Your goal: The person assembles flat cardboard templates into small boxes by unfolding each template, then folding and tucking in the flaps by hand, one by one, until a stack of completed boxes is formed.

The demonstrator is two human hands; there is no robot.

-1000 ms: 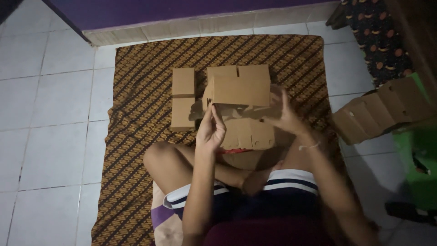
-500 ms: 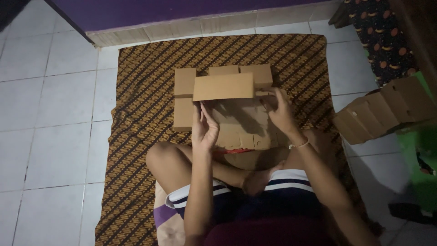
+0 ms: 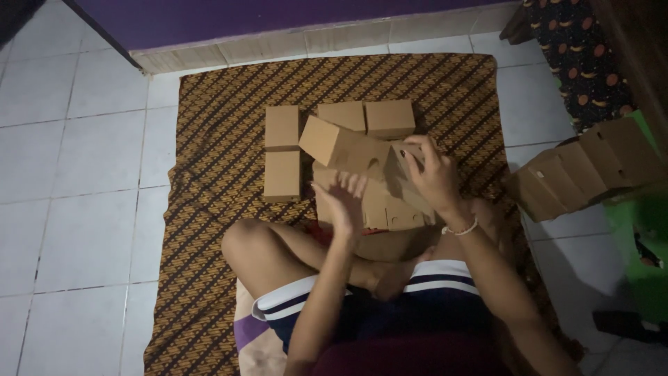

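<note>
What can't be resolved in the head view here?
- Left hand: motion-blurred; whether it touches the cardboard box cannot be told.
- Right hand: covers the box's near end, so that end's state is hidden.
- Flat cardboard under the box: mostly covered by hands and box.
- Stack of folded boxes at right: dim; the count is unclear.
- Green object: cut off by the right edge.

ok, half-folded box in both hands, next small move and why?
Probably bring the left hand back onto the cardboard box: its fingers are spread and look barely on it, while only the right hand has a grip, and the box hangs tilted above the flat blanks.
</note>
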